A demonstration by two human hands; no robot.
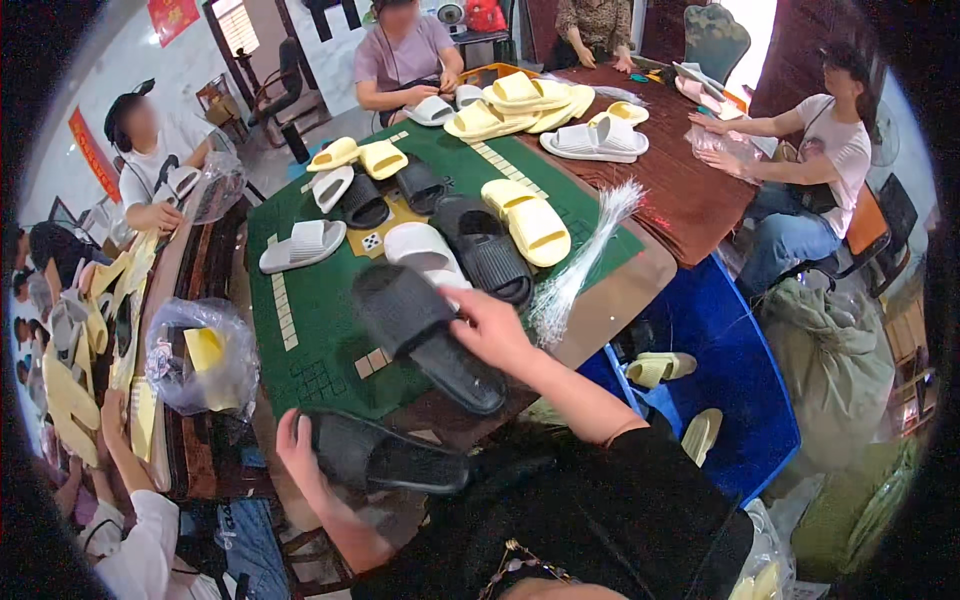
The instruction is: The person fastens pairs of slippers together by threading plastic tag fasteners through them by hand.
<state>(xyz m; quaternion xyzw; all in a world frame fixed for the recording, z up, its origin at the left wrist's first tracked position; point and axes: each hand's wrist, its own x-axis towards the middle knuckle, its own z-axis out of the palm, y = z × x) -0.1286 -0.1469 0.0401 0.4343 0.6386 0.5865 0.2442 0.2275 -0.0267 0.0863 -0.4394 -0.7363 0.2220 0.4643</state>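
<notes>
My right hand point(492, 328) is closed on the side of a black slide slipper point(398, 308), which it holds tilted above the near part of the green table mat. Lower and to the left, my left hand point(297, 448) grips the end of a second black slipper point(352, 447) near the table's front edge. Just beyond the right hand lie a white slipper point(420, 250), a pair of black slippers point(485, 245) and a pair of yellow slippers point(527, 220). A bundle of thin white ties point(590, 260) rests at the mat's right side.
More yellow slippers point(520, 100) and grey-white slippers point(595, 140) sit at the far side. A blue bin point(745, 370) holding slippers stands to my right. At left is a clear plastic bag point(165, 360). Several people work around the tables, one seated at right point(835, 150).
</notes>
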